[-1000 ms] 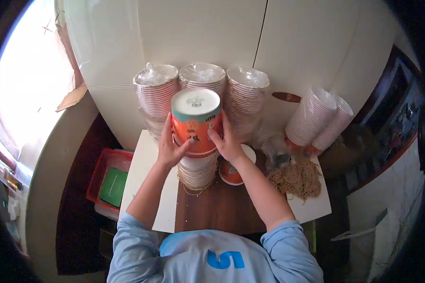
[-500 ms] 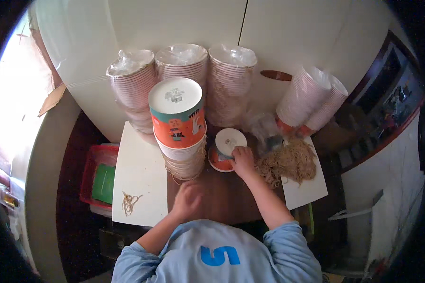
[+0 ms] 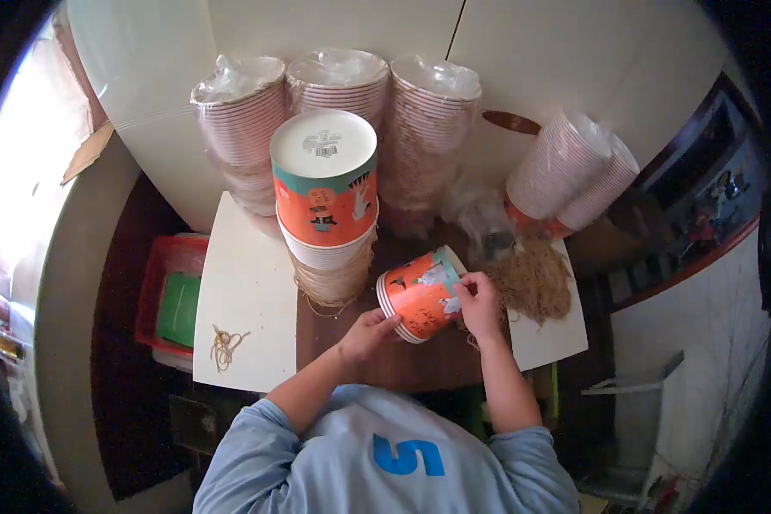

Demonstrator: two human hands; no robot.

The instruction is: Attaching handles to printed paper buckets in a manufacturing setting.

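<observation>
Handling is now shifted to the shorter orange tub stack (image 3: 417, 298), apparently lifted, tilted and gripped by both hands (image 3: 480, 308).

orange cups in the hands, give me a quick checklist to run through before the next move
1. Both hands on the orange cups: ok, left hand at the rims, right hand near the base.
2. Cups nested together: ok, several rims show one against the next.
3. Cups level: not ok, they are held tilted.
4. Inside of the cups visible: not ok, the openings face away from the camera.
5. Clearance from the tall stack: cannot tell, the edges nearly meet in this view.
</observation>
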